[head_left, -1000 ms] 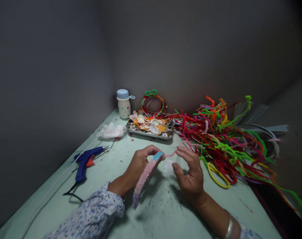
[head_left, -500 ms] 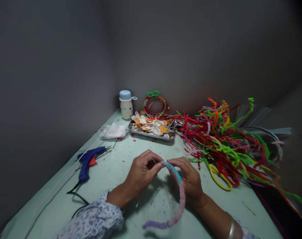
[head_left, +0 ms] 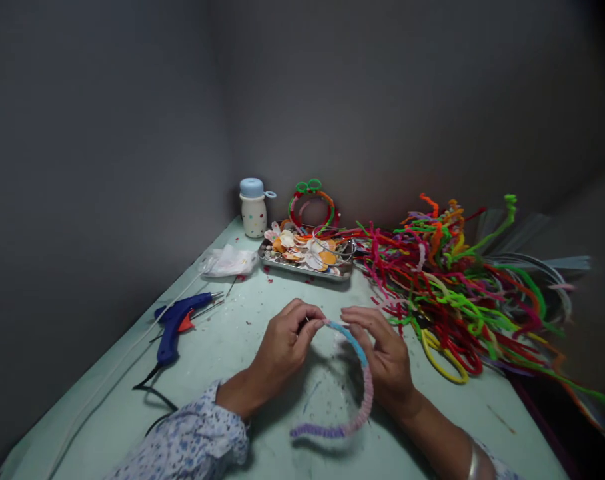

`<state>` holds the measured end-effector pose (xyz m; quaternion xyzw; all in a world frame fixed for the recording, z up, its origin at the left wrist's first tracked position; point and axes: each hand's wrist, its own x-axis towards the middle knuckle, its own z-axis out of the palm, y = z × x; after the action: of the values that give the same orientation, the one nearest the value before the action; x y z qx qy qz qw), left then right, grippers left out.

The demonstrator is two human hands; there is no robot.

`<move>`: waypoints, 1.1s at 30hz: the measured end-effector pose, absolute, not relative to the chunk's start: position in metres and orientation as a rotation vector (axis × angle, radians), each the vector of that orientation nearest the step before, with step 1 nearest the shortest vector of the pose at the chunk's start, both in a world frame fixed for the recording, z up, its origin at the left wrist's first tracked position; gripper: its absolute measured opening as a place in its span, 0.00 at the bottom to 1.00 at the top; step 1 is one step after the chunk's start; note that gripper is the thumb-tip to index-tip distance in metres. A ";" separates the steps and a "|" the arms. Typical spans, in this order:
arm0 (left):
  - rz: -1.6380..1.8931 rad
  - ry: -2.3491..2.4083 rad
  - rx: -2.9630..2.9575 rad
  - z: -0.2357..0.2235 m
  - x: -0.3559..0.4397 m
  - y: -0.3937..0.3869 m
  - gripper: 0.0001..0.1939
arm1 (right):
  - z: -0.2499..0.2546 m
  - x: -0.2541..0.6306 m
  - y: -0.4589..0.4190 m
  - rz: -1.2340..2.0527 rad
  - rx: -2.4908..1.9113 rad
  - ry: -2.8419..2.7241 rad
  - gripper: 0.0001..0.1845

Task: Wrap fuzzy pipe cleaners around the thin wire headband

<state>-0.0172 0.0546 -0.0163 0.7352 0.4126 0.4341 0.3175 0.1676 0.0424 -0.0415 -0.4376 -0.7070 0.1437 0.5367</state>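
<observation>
The person sits at a pale green worktop (head_left: 262, 287) with both hands drawn in close together. Their left hand (head_left: 282, 337) is closed, fingers pinched around the blue tip of a curved band (head_left: 365, 393), which is wrapped in fuzzy pipe cleaner in blue, pink and purple. Their right hand (head_left: 385, 353) is curled partly closed over the blue stretch, gripping it just beside the left hand. The rest of the band arcs down below the right hand and hangs clear of the worktop, ending in the purple part.

Left of the left hand lies a blue glue gun (head_left: 171, 333), with its cord trailing towards the person. Beyond it is a crumpled white plastic bag (head_left: 228, 261). Straight ahead of the hands sits a metal tray (head_left: 302, 273) heaped with paper cut-outs, and behind that stand a spotted bottle (head_left: 253, 217) and a ring of twisted pipe cleaner (head_left: 311, 207). Right of the right hand spreads a big tangled pile of coloured pipe cleaners (head_left: 457, 300), with a yellow loop (head_left: 440, 357) at its near edge.
</observation>
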 end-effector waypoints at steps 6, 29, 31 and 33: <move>1.206 1.024 2.054 -0.015 -0.015 0.051 0.08 | -0.001 0.167 0.039 0.805 -1.308 -1.652 0.10; 0.913 0.484 1.723 0.002 -0.020 0.044 0.10 | 0.034 0.137 -0.011 0.466 -0.555 -2.179 0.11; 0.960 0.502 1.653 -0.002 -0.019 0.046 0.08 | 0.031 0.137 -0.010 0.449 -0.583 -2.148 0.10; 1.049 0.558 1.567 -0.005 -0.019 0.049 0.07 | 0.027 0.140 -0.006 0.446 -0.695 -2.068 0.10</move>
<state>-0.0187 0.0485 -0.0050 0.6631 0.2361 0.4440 0.5544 0.1403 -0.0062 0.0268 -0.2800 -0.8332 0.1797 0.4416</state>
